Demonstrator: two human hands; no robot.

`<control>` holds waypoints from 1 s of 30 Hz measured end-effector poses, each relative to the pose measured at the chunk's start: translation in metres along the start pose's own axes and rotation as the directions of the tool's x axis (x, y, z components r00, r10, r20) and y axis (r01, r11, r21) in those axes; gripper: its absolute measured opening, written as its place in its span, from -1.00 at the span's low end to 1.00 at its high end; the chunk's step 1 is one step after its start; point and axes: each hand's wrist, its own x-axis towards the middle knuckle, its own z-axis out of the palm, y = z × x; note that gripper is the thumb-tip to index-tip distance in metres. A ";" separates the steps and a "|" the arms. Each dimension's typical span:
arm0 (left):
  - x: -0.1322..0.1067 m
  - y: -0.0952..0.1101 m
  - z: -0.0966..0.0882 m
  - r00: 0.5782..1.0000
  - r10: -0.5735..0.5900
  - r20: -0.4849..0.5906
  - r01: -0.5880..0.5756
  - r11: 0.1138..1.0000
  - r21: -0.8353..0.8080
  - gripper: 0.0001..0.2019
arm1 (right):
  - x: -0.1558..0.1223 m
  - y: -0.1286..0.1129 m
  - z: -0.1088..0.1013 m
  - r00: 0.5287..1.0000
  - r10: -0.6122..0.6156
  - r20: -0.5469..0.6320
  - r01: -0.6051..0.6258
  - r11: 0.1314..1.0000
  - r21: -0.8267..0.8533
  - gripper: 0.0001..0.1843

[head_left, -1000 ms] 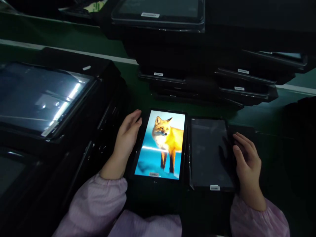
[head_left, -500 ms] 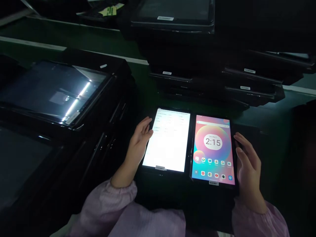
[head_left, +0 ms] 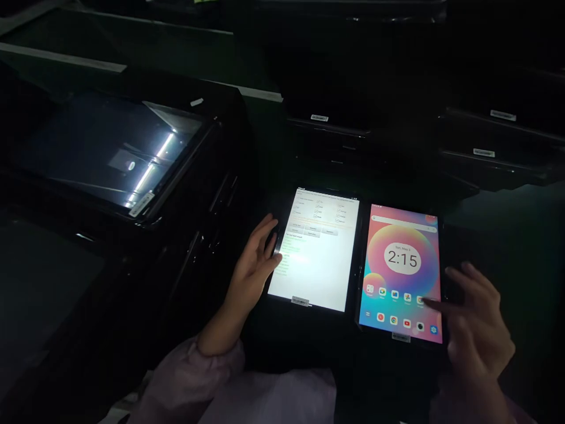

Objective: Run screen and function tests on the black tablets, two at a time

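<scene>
Black-framed rectangular tablet with a lit white screen (head_left: 315,253), lying flat toward the near edge of the dark green tabletop (head_left: 525,218); page bearing tick boxes in rows at the top, small grey buttons beneath, then lines of pale green text, too small to read; small pale printed label (head_left: 300,301) at its bottom border. Black-framed rectangular tablet with a multicoloured home screen (head_left: 402,288), just to the right of the first, likewise toward the near edge; pink, orange, violet and blue ground, white search bar across the top, white oval clock reading 2:15, two rows of round icons; similar label (head_left: 401,338) at its foot. Left hand (head_left: 252,268), in a pale lilac gathered sleeve (head_left: 198,377): half-curled at the white-screened tablet's left edge, thumb tip against it; whether it grips cannot be told. Right hand (head_left: 479,321), blurred: loose and holding nothing, forefinger extended over the multicoloured screen's lower right; contact not discernible. Large dark glossy tablet with a streak of reflected light (head_left: 97,141): toward the left edge, atop a black stack, small white slip (head_left: 196,102) behind it.
</scene>
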 end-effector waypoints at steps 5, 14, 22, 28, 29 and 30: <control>0.009 0.001 0.006 0.998 0.004 -0.067 -0.008 0.998 -0.061 -0.56 | -0.026 -0.011 -0.012 0.913 -0.271 0.306 0.325 0.935 -0.142 -0.64; 0.012 0.005 0.014 0.991 0.014 -0.137 -0.022 0.998 -0.056 -0.63 | -0.026 -0.031 0.001 0.866 -0.278 0.415 0.396 0.889 -0.230 -0.69; 0.010 0.013 0.018 0.983 -0.031 -0.182 0.023 0.999 -0.045 -0.68 | -0.015 -0.021 -0.001 0.922 -0.227 0.315 0.333 0.879 -0.342 -0.73; 0.010 0.014 0.018 0.985 -0.032 -0.170 0.025 0.999 -0.039 -0.70 | -0.014 -0.014 0.000 0.952 -0.196 0.234 0.276 0.882 -0.381 -0.73; 0.010 0.014 0.018 0.985 -0.032 -0.169 0.026 0.999 -0.040 -0.71 | -0.011 -0.016 -0.001 0.949 -0.197 0.247 0.282 0.879 -0.383 -0.74; 0.010 0.014 0.018 0.985 -0.029 -0.170 0.022 0.999 -0.040 -0.71 | -0.007 -0.018 0.000 0.943 -0.204 0.262 0.296 0.876 -0.381 -0.74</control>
